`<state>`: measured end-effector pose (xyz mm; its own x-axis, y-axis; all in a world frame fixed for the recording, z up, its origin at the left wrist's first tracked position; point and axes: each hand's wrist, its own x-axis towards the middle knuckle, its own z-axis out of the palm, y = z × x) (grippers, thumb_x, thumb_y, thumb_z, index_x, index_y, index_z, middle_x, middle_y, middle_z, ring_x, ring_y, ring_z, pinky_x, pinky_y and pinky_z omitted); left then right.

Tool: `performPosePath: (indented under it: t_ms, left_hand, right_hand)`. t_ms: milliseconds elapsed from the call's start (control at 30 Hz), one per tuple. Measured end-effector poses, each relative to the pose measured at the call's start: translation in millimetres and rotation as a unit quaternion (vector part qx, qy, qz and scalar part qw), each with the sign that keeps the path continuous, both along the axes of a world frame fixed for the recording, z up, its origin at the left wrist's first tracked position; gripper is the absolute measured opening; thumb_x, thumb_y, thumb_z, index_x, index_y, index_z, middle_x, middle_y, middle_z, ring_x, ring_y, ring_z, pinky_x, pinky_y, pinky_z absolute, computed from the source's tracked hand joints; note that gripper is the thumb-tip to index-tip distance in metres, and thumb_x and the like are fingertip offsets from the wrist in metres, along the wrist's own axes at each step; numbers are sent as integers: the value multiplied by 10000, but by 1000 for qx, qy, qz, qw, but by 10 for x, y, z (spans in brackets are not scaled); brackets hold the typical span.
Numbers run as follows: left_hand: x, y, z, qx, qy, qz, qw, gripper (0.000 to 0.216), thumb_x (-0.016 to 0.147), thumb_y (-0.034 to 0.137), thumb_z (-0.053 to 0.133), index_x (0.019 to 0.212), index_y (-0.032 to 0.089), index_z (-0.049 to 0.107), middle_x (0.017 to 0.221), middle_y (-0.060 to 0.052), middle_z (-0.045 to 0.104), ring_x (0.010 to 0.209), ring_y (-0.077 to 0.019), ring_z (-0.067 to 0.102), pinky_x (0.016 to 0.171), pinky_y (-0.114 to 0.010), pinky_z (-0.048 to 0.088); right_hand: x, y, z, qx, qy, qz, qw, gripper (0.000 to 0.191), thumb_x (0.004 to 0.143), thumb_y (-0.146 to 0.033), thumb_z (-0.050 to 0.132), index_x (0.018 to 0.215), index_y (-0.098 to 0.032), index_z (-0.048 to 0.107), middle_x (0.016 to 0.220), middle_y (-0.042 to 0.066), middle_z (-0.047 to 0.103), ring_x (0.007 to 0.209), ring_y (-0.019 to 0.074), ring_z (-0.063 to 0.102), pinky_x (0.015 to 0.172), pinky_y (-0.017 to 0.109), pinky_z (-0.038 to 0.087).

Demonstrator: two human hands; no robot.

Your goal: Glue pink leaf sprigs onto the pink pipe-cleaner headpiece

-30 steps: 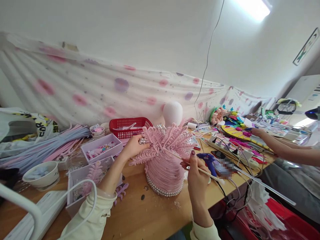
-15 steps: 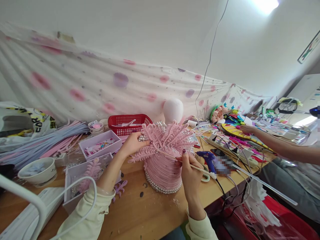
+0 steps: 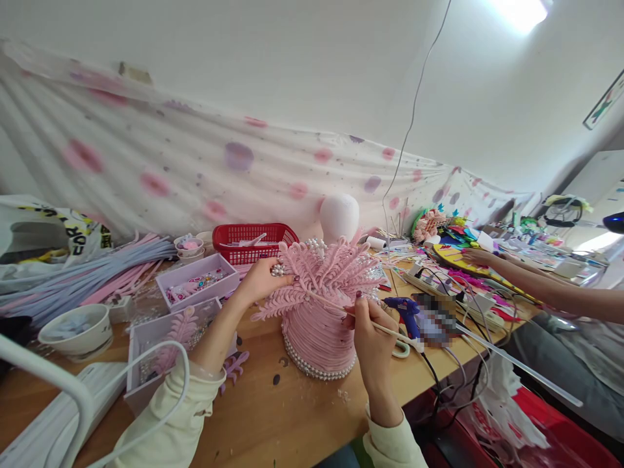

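Observation:
In front of me on the table stands a pink headpiece (image 3: 319, 338), wound with fuzzy cord, edged with pearls at its base and topped by leaf-shaped fuzzy sprays. My left hand (image 3: 263, 284) is closed on a pink spray (image 3: 281, 304) at the left side of the top, by some pearls. My right hand (image 3: 373, 331) pinches a thin pale stick (image 3: 383, 329). The stick's far end reaches the base of the sprays; whether it presses on them I cannot tell. A blue glue gun (image 3: 407, 311) and green-handled scissors (image 3: 402, 350) lie just beyond my right hand.
Lilac boxes of beads and gems (image 3: 197, 281) stand at left, beside a paper bowl (image 3: 77, 333) and bundled fuzzy stems (image 3: 107, 270). Behind are a red basket (image 3: 256, 234) and a white foam head (image 3: 340, 218). Cables and a power strip (image 3: 446, 296) lie right; another person's hand (image 3: 478, 257) rests there.
The view has shifted slightly. Both my hands keep the same hold, on the spray and on the stick. At right, the other person's hand has moved a little.

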<state>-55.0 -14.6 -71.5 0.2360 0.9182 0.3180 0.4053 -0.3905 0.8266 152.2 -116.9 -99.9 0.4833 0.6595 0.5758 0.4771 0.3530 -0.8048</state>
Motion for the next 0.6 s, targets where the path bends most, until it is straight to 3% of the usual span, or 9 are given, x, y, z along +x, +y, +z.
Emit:
performPosePath:
  t_ms: [100, 267, 433, 600]
  left_hand:
    - [5, -5, 2, 0, -1, 4, 1000, 439, 648, 451, 724, 950, 133, 738, 991, -104, 783, 970, -325, 701, 869, -406, 522]
    - [10, -8, -1, 1, 2, 8, 1000, 431, 660, 418, 704, 980, 132, 736, 1013, -103, 783, 984, -324, 702, 865, -399, 519]
    - [3, -1, -2, -4, -6, 9, 1000, 439, 632, 432, 730, 961, 142, 740, 980, -83, 788, 970, -323, 698, 839, -392, 525]
    - [5, -10, 8, 9, 5, 2, 1000, 412, 656, 417, 702, 956, 137, 744, 985, -91, 781, 992, -320, 689, 872, -401, 519]
  right_hand:
    - [32, -60, 17, -5, -10, 17, 1000, 484, 903, -382, 513, 456, -205, 566, 460, 5, 600, 462, 137, 552, 526, 269, 403]
    - [39, -126, 65, 23, 50, -3, 999, 455, 890, -475, 542, 569, -183, 679, 458, 10, 607, 439, 147, 554, 495, 269, 414]
    - [-27, 9, 52, 24, 27, 32, 999, 454, 902, -452, 538, 566, -181, 678, 477, 14, 626, 472, 147, 573, 534, 271, 428]
    - [-51, 99, 3, 3, 47, 45, 998, 462, 898, -454, 536, 545, -184, 663, 469, 8, 617, 432, 137, 535, 477, 261, 394]
